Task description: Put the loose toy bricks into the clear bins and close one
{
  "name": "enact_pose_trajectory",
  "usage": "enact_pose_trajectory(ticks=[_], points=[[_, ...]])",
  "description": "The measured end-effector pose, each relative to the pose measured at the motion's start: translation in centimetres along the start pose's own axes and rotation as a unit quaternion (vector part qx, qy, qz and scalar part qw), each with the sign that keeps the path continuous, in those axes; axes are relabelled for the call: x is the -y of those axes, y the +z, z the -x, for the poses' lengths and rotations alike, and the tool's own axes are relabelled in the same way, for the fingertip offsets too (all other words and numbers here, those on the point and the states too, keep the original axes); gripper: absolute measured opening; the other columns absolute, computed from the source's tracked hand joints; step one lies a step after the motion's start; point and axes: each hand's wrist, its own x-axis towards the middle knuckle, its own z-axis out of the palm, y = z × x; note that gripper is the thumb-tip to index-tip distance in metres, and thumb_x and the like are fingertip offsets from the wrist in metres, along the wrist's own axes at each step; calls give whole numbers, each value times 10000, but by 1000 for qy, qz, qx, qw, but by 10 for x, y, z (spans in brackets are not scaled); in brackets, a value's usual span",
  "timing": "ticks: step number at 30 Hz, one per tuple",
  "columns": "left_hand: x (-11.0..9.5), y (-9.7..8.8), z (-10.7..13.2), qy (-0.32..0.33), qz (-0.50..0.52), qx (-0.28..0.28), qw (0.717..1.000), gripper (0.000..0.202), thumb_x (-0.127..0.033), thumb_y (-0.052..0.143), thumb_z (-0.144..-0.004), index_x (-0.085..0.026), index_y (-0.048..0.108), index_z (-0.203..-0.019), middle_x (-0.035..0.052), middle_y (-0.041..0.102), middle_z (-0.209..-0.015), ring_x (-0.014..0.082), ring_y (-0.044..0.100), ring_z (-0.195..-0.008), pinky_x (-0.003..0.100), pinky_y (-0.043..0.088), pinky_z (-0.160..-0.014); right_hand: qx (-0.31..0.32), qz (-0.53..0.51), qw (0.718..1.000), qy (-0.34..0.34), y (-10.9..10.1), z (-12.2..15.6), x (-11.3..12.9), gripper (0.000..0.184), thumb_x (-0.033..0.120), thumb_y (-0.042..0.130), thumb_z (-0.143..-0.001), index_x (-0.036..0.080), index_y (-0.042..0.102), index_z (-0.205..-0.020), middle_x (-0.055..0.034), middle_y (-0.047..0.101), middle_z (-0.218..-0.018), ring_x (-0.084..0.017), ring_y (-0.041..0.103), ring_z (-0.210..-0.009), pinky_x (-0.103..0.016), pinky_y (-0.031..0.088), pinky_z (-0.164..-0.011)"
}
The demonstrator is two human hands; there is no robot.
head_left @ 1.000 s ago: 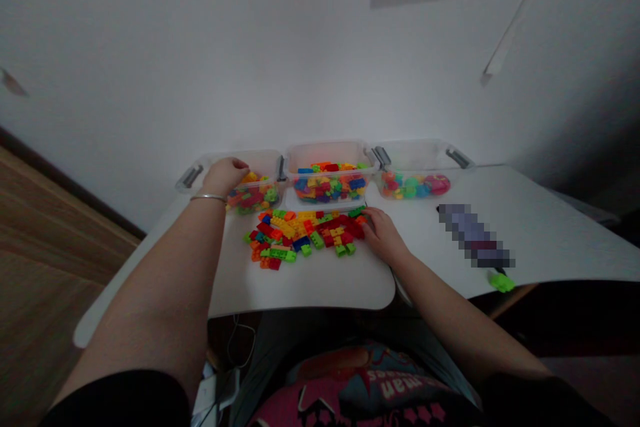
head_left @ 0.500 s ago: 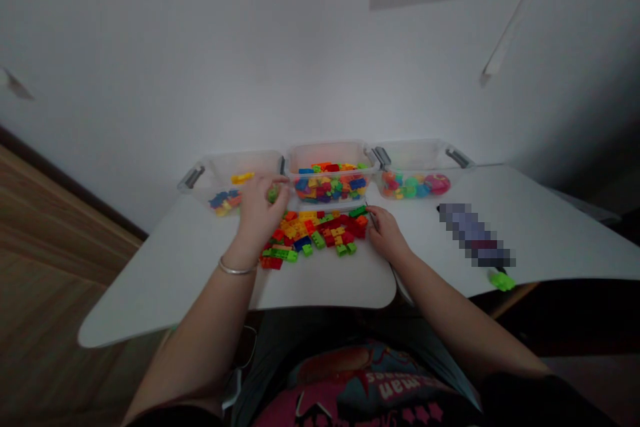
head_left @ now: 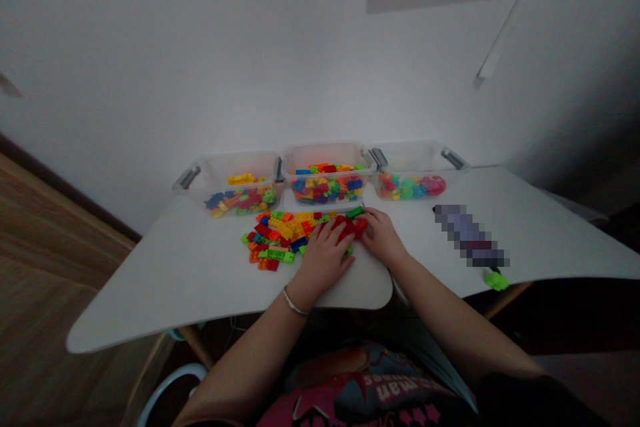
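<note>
A heap of small coloured plastic bricks [head_left: 287, 233] lies on the white table [head_left: 200, 280] in front of me. My left hand [head_left: 325, 257], a bracelet on its wrist, lies with fingers stretched over the heap's right end. Beside it my right hand [head_left: 383, 235] rests at the heap's right edge with curled fingers touching red bricks [head_left: 350, 227]. Whether either hand grips a brick is hidden.
Three clear bins stand in a row by the wall: the left bin [head_left: 235, 188], the middle bin [head_left: 327, 180] and the right bin [head_left: 413, 177], all holding coloured pieces. A blurred-out object [head_left: 470, 243] and a green piece [head_left: 497, 280] lie on the right.
My left hand came back from the left bin, crossed the heap and now rests on its right end next to my right hand. The right hand has barely moved.
</note>
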Motion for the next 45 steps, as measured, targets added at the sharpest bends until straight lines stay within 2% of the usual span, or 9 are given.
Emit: enact_pose_trajectory(ticks=[5,13,18,22,26,30,35,40,45], points=[[4,4,3,0,18,-16,1000,438,-298,570,-877,-257,553,-1313,79,532,-1398,284,396,-1351,526,283,-1146,0,56,998,34,-7,0,3,327,123,551,-746,171,650,-1054,-130,618,-1043,-302,517,-1019,-480,448,-950],[6,4,4,-21,47,7,999,456,-279,578,-865,-246,541,-1318,76,519,-1414,265,415,-1332,493,307,-1137,-4,61,996,58,-11,4,-11,237,206,568,-794,167,650,-1013,-128,648,-979,-297,558,-956,-472,457,-899],[6,5,4,-19,46,10,999,460,-287,566,-873,-247,527,-1329,74,513,-1417,265,411,-1331,490,304,-1135,-40,-18,993,112,-15,1,-10,170,282,606,-745,185,618,-884,-88,630,-876,-238,574,-805,-401,497,-758],[6,4,4,-20,48,9,999,463,-275,579,-861,-245,534,-1321,70,518,-1411,267,423,-1319,478,310,-1134,-81,-101,980,149,-19,-1,-1,210,361,616,-736,192,574,-853,-61,625,-821,-196,557,-706,-340,474,-639],[4,1,3,-23,49,16,998,465,-268,582,-860,-227,538,-1320,85,515,-1414,274,424,-1318,482,312,-1132,-132,-168,967,141,-27,-9,10,275,408,631,-751,195,564,-912,-55,634,-841,-175,554,-689,-326,483,-645],[5,2,3,-18,51,15,998,475,-273,585,-859,-224,532,-1329,87,520,-1406,280,428,-1310,485,317,-1128,-175,-234,951,100,-39,-36,16,350,454,652,-769,214,566,-1010,-48,650,-908,-170,590,-753,-337,515,-729],[7,6,3,-20,46,6,999,469,-278,585,-857,-236,541,-1321,71,524,-1401,287,435,-1293,485,325,-1119,-201,-295,933,48,-54,-88,20,348,450,663,-771,239,549,-1023,-42,654,-976,-169,623,-861,-340,525,-808],[7,8,3,-21,48,1,999,478,-275,597,-845,-243,541,-1319,75,527,-1398,293,434,-1289,498,342,-1100,-177,-204,961,66,-59,-132,19,291,365,665,-755,204,571,-978,-53,657,-970,-175,613,-835,-345,519,-776],[8,9,3,-16,53,-8,998,473,-265,600,-840,-245,547,-1310,85,528,-1394,289,438,-1287,512,341,-1096,-133,-53,986,89,-57,-152,20,234,303,670,-744,172,635,-934,-74,673,-947,-196,583,-795,-387,491,-806]])
